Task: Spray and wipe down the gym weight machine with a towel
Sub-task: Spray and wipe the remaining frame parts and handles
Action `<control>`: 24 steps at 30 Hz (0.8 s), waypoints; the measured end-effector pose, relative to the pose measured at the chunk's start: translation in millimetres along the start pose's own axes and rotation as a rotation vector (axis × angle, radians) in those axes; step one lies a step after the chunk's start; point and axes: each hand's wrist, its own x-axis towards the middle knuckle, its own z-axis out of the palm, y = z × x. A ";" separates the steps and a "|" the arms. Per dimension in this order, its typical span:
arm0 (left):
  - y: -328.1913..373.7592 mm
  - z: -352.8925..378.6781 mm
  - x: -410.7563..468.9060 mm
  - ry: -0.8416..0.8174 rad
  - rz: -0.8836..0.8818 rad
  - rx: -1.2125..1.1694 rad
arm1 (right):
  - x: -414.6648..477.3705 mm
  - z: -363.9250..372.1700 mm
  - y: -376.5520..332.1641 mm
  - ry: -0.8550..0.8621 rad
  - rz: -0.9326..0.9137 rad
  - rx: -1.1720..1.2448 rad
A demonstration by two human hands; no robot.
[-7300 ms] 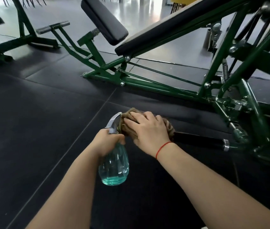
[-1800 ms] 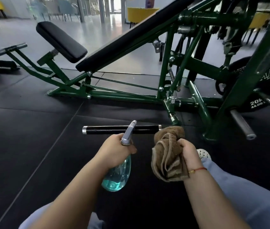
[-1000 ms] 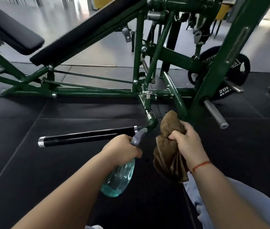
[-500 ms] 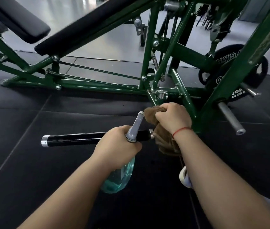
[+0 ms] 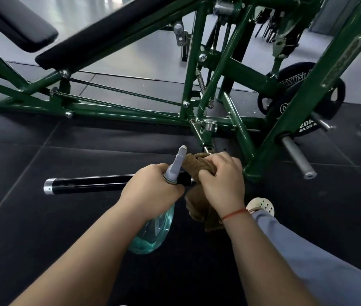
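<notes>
Both hands busy?
Yes, left hand (image 5: 153, 191) grips the spray bottle (image 5: 153, 235); right hand (image 5: 221, 180) clutches the towel (image 5: 193, 160) against the black handle's (image 5: 86, 184) inner end, beside the green machine frame (image 5: 113, 114), above the floor mat (image 5: 42, 217)

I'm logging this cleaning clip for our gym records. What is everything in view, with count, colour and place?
weight machine: one, green frame, across the back and right
pads: two, black, upper left on the machine
handle bar: one, black with silver cap, low, centre left
weight plate: one, black, right, behind a green upright
pegs: two, silver, right
floor mats: black, underfoot
towel: one, brown, at the handle bar's inner end
spray bottle: one, clear teal, grey nozzle, centre
shoe: one, cream, right of the towel
trouser leg: grey-blue, lower right
bracelet: one, red, right wrist
left hand: grips the spray bottle
right hand: grips the towel
</notes>
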 end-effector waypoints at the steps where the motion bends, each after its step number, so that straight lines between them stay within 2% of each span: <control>1: 1.3 0.7 -1.1 0.005 0.002 0.008 | -3.3 1.1 0.3 0.013 0.003 -0.001; 3: 3.6 2.6 -2.8 0.026 0.012 0.050 | 2.6 -0.7 -2.6 -0.030 0.016 -0.023; 5: 6.3 3.8 -4.8 0.050 0.018 0.084 | 19.9 -5.0 -11.5 -0.133 0.027 -0.143; 8: 8.4 4.2 -4.7 0.066 0.017 0.078 | 53.0 -10.5 -27.0 -0.354 0.005 -0.376; 12: 8.7 3.7 -2.8 0.075 0.003 0.076 | 86.5 -13.0 -44.5 -0.746 0.060 -0.457; 16: 9.7 3.4 -1.4 0.080 0.008 0.095 | 91.5 -13.7 -62.2 -0.919 0.019 -0.554; 18: 9.4 3.8 -1.5 0.082 0.008 0.106 | 90.2 -9.7 -59.0 -0.888 0.003 -0.584; 20: 8.7 4.5 -2.1 0.086 0.009 0.122 | 86.2 -5.8 -46.5 -0.769 -0.018 -0.594; 22: 8.0 5.3 -2.6 0.091 0.014 0.132 | 73.5 -4.2 -31.4 -0.582 -0.082 -0.577; 24: 8.4 5.3 -3.1 0.092 0.016 0.128 | 53.0 -3.6 -20.3 -0.317 -0.140 -0.523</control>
